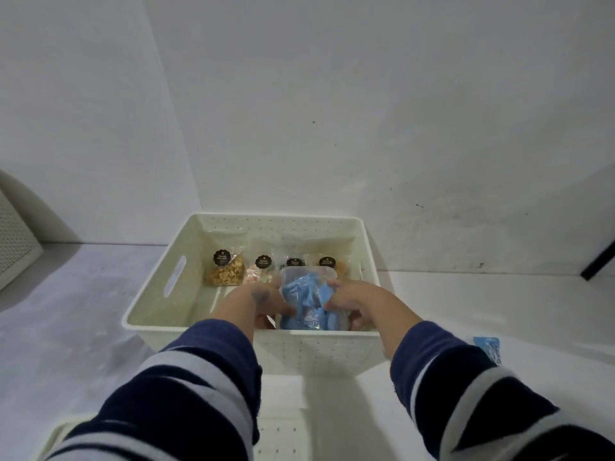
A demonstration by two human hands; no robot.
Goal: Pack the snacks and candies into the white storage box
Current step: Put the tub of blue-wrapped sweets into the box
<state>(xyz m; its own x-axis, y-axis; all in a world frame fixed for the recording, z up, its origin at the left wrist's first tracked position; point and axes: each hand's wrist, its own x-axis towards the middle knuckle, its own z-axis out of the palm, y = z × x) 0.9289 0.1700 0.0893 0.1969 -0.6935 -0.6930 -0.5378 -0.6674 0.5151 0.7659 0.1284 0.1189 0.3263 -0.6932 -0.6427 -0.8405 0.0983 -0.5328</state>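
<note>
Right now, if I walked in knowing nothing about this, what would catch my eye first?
Probably the two hands, left hand and right hand, holding a clear tub of blue candy packets inside the white storage box. Behind it, four clear snack bags with dark round labels stand in a row along the box's far wall. One stray blue packet lies on the surface to the right, outside the box.

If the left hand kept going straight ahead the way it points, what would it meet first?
Probably the pale candy bag in the row along the white storage box's far wall, just beyond the left hand; depth is uncertain.
</note>
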